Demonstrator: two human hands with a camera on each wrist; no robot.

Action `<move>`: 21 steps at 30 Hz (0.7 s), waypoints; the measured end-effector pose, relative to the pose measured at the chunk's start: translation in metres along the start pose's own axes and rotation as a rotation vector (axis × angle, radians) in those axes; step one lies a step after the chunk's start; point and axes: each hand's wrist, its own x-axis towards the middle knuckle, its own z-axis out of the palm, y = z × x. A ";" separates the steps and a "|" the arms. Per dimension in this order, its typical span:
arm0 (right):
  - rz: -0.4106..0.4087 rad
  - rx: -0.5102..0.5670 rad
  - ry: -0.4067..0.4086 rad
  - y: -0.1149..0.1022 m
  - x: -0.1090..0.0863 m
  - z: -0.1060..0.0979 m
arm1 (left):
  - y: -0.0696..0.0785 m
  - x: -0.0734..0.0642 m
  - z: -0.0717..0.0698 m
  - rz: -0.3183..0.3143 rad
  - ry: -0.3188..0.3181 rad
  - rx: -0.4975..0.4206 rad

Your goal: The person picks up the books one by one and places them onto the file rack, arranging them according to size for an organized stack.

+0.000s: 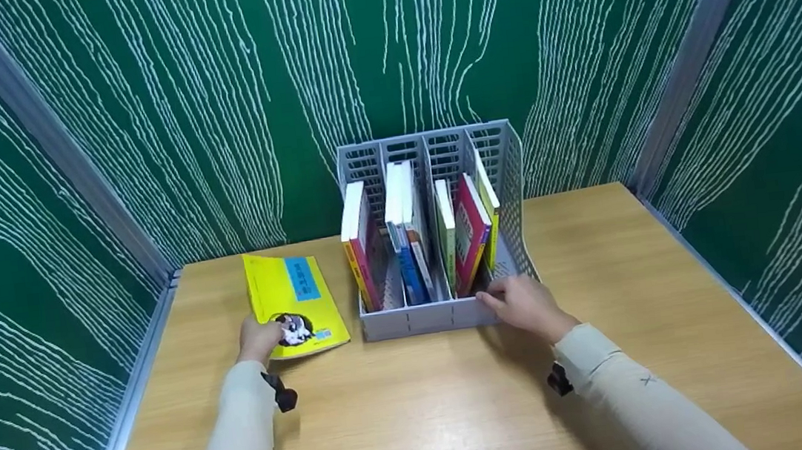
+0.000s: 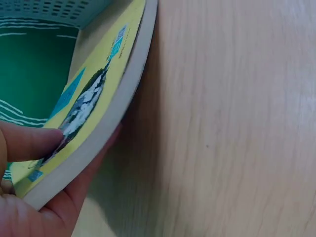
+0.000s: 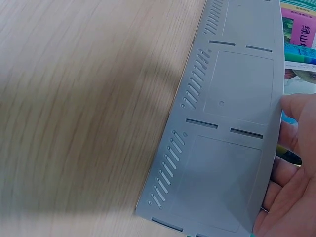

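Note:
My left hand (image 1: pixel 258 338) grips a yellow paperback book (image 1: pixel 321 312) by its near left edge, left of a grey file rack (image 1: pixel 411 321). In the left wrist view the thumb (image 2: pixel 37 143) presses the cover beside a round picture, with fingers under the book (image 2: pixel 111 94), which bends a little. My right hand (image 1: pixel 529 308) holds the rack's low front wall near its right end. The right wrist view shows those fingers (image 3: pixel 284 180) hooked over the top rim of the front panel (image 3: pixel 222 173). Several books stand upright in the rack's compartments.
A pink book (image 1: pixel 472 229) and a yellow-green book (image 1: pixel 490 208) lean on the rack's right side; white-edged books (image 1: pixel 400 195) stand further left. The wooden table (image 1: pixel 421 417) ends at green walls (image 1: pixel 315 115) with white wavy lines.

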 end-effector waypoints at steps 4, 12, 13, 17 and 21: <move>0.010 0.007 -0.023 -0.001 0.000 -0.001 | 0.005 -0.004 0.000 0.071 0.010 -0.028; -0.033 -0.002 0.017 -0.002 -0.001 -0.005 | 0.023 -0.015 0.004 0.176 0.047 -0.082; -0.048 -0.008 0.039 -0.002 -0.002 -0.005 | 0.025 -0.016 0.004 0.182 0.054 -0.081; -0.086 -0.015 0.118 -0.006 -0.004 -0.010 | 0.037 -0.024 0.006 0.207 0.086 -0.073; -0.077 -0.005 0.133 -0.010 -0.005 -0.017 | 0.047 -0.031 0.009 0.252 0.132 -0.071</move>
